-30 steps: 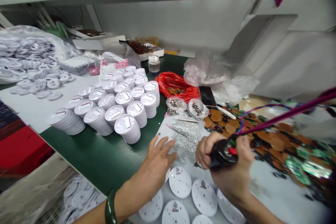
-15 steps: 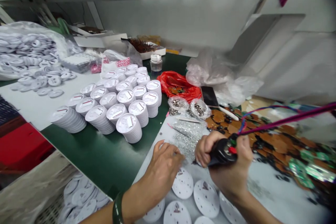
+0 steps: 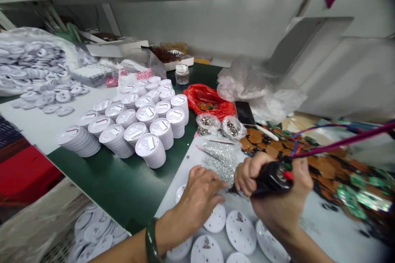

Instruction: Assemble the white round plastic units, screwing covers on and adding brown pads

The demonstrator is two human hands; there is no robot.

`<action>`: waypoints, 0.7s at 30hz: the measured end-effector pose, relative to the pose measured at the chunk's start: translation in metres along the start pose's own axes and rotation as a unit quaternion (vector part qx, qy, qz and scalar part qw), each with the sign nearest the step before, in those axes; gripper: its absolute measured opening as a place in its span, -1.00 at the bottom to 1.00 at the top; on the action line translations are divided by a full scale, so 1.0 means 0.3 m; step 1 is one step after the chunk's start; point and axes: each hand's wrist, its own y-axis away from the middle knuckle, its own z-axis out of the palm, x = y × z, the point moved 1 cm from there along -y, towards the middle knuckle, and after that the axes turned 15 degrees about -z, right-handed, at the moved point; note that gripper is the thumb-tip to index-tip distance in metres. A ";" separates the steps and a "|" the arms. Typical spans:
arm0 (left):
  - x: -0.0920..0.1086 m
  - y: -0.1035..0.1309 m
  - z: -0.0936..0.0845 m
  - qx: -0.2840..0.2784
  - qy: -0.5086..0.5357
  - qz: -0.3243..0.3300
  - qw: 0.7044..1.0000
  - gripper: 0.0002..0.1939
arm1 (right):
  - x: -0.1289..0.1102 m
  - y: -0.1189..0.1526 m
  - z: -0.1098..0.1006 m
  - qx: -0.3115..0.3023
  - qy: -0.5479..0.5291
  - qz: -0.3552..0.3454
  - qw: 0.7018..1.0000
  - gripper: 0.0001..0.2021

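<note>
The black tool (image 3: 273,178) is in my right hand (image 3: 282,207), fingers wrapped around it, its long axis running nearly level and its narrow tip towards my left hand (image 3: 199,197). That one is just beside the tip, palm down, fingers loosely bent; whether they pinch anything, I can't tell. White discs (image 3: 240,234) lie nearer me on the pale surface (image 3: 327,226), shiny bits (image 3: 216,164) beyond.

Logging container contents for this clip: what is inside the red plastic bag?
The open red plastic bag shows small orange-brown and green pieces; anything beneath them or the bag's folds is hidden.
</note>
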 end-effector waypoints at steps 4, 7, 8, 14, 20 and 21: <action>0.011 -0.016 0.022 0.007 0.022 0.020 1.000 -0.92 | -0.024 0.003 0.005 0.012 -0.007 -0.002 1.000 -0.38; 0.019 -0.002 0.018 0.002 0.031 0.034 0.999 -0.94 | -0.045 0.009 0.005 0.016 -0.010 -0.002 1.000 -0.40; 0.022 0.007 0.015 0.002 0.036 0.042 0.998 -0.93 | -0.051 0.012 0.006 0.017 -0.012 -0.003 1.000 -0.40; 0.035 0.055 0.001 0.008 0.053 0.047 0.997 -0.86 | -0.079 0.028 0.020 0.015 -0.025 0.002 1.000 -0.39; 0.065 0.086 -0.023 -0.022 0.057 0.052 0.997 -0.92 | -0.113 0.058 0.037 0.025 -0.020 0.012 0.999 -0.38; 0.069 0.093 -0.025 -0.022 0.060 0.057 0.996 -0.94 | -0.118 0.064 0.039 0.033 -0.019 0.014 0.999 -0.37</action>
